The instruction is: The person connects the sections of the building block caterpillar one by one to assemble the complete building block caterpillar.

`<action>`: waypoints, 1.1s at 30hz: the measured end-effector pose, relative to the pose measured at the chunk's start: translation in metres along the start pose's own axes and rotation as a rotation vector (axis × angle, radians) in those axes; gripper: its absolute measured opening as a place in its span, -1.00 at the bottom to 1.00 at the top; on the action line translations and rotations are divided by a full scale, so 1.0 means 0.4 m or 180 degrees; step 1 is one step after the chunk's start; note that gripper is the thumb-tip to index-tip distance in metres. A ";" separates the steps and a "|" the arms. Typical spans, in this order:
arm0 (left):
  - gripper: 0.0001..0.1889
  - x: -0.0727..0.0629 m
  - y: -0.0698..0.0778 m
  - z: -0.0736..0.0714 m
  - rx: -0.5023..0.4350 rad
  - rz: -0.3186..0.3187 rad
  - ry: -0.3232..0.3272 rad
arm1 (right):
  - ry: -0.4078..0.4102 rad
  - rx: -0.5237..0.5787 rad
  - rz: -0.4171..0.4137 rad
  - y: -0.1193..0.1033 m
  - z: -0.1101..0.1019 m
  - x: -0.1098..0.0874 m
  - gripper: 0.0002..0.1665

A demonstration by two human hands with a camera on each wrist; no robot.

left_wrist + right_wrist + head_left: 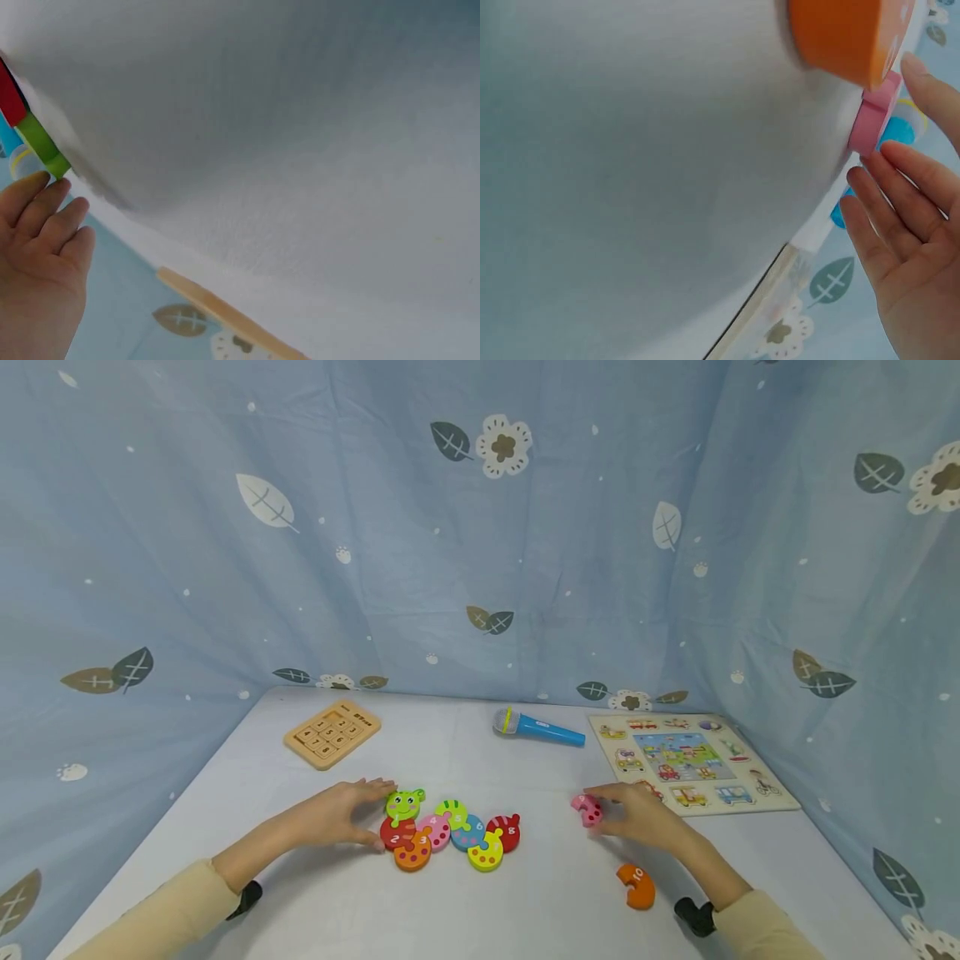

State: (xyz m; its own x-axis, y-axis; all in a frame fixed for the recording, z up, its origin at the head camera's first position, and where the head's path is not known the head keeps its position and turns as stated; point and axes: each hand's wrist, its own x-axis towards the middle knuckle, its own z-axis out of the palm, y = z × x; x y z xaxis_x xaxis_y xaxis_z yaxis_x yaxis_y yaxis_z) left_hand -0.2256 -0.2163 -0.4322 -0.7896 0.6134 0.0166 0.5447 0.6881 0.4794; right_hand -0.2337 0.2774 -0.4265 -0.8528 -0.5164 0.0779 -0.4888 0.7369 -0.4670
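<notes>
A wooden caterpillar puzzle (450, 835) lies joined on the white table, with a green smiling head at its left end and numbered pieces in several colours. My left hand (345, 814) is at the head end, fingers by the green head and thumb by the red piece 2. In the left wrist view, the fingers of that hand (45, 240) look nearly straight beside the green head (43, 146). Farther right, my right hand (637, 814) holds a pink dotted puzzle piece (587, 811) between thumb and fingers. An orange piece numbered 10 (637, 887) lies nearer me.
A wooden number board (332, 735) lies at the back left. A blue toy microphone (540, 727) is at the back middle, and a vehicle picture puzzle board (615, 727) lies at the right. A patterned blue curtain (420, 568) hangs behind the table.
</notes>
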 end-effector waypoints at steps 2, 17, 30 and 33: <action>-0.04 0.001 0.000 -0.002 -0.0003 -0.0009 -0.0030 | -0.0003 0.0041 0.0035 -0.005 0.004 0.003 -0.36; -0.06 0.007 -0.001 -0.002 -0.0061 -0.0106 -0.0057 | -0.0009 -0.0010 0.0184 -0.045 0.023 0.028 -0.49; -0.06 0.004 -0.001 0.004 -0.0078 -0.0153 -0.0027 | -0.0203 0.0071 -0.0144 -0.122 0.044 0.058 -0.45; -0.06 0.007 0.003 0.002 -0.0072 -0.0149 -0.0022 | -0.0222 0.0056 -0.0290 -0.138 0.045 0.069 -0.44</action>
State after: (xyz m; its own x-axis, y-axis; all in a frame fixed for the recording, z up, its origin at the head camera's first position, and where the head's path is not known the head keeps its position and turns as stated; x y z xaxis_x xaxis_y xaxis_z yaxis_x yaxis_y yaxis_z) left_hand -0.2268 -0.2136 -0.4325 -0.8120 0.5836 -0.0123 0.5007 0.7071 0.4993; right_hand -0.2270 0.2145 -0.4145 -0.7898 -0.6104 0.0597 -0.5600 0.6780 -0.4761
